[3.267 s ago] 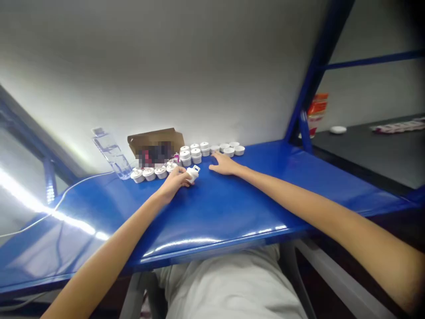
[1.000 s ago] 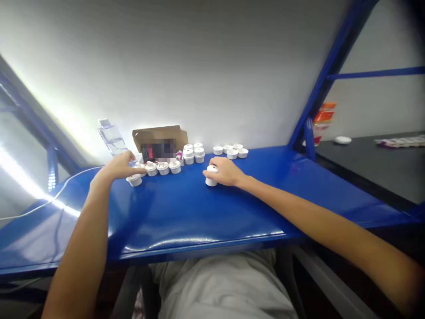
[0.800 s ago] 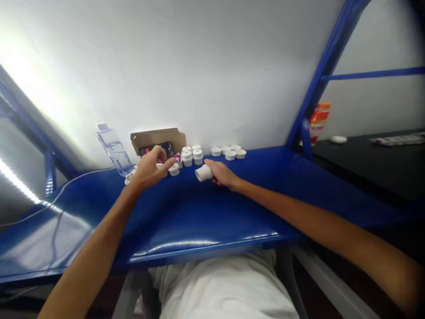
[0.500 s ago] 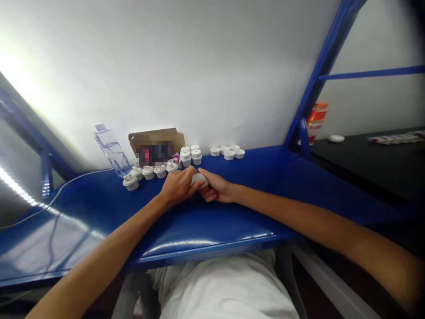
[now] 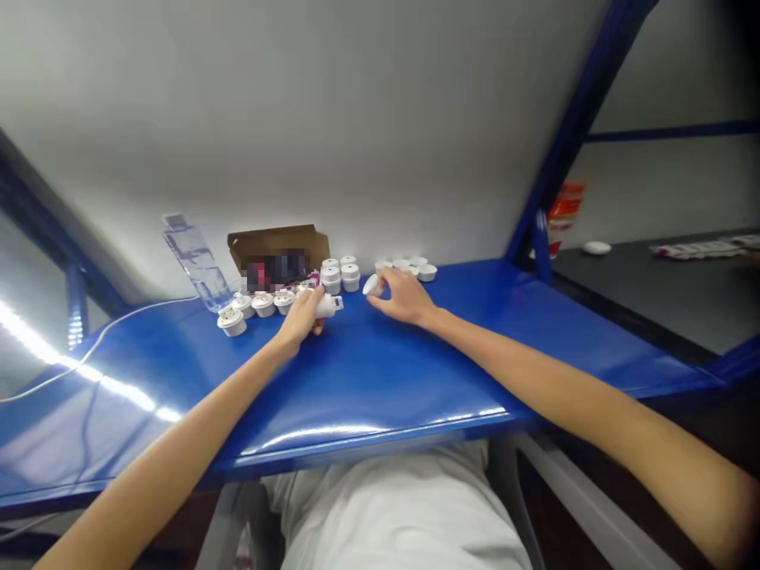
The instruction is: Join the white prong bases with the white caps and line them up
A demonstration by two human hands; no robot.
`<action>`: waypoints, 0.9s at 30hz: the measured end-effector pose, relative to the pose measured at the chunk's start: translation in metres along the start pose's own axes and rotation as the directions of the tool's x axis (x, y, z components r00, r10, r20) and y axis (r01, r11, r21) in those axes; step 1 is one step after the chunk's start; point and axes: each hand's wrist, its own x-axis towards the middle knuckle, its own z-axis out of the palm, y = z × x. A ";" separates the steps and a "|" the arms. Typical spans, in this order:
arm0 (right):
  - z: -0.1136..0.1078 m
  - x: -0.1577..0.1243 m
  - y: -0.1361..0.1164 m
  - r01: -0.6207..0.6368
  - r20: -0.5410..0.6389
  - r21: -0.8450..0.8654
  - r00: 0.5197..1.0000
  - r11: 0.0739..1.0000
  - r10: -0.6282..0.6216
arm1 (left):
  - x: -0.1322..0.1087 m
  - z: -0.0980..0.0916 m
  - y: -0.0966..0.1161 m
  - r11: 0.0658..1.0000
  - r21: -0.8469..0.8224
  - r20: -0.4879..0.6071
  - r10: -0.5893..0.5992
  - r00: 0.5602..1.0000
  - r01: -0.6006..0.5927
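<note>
My left hand (image 5: 302,317) is closed round a white round part (image 5: 325,306) with a small bracket sticking out toward the right. In my right hand (image 5: 404,294) is a white cup-shaped cap (image 5: 372,286), tilted, pinched between thumb and fingers. Several white caps (image 5: 427,273) sit just behind my right hand. Left of it stand stacked white round pieces (image 5: 350,277). Beyond my left hand, a row of white round units (image 5: 263,303) runs leftward.
An open cardboard box (image 5: 279,239) leans near the wall, beside a clear bottle (image 5: 195,261). A white cable (image 5: 131,317) crosses the left of the blue table (image 5: 368,380). Blue frame posts (image 5: 570,150) rise at the right.
My hands, which were together round a white object, have moved apart. The left holds the part with the bracket and the right holds a separate cap, farther back.
</note>
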 end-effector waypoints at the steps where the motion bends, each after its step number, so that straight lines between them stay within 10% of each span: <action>1: 0.001 0.001 0.006 -0.047 0.023 -0.039 0.999 0.998 0.048 | 0.000 0.000 -0.001 1.000 -0.004 0.021 0.003 1.000 -0.003; 13: -0.006 0.008 0.031 -0.342 0.084 -0.314 0.919 0.886 0.385 | -0.004 0.007 -0.004 0.987 -0.158 0.138 0.055 0.989 -0.033; 22: -0.016 0.004 0.014 -0.195 -0.013 -0.267 0.980 0.944 0.199 | -0.013 0.002 0.015 0.870 -0.486 0.309 0.074 0.948 0.090; 27: -0.007 -0.001 0.007 -0.157 0.217 -0.200 0.956 0.967 0.200 | -0.016 0.002 0.017 0.897 -0.411 0.389 0.012 0.921 0.162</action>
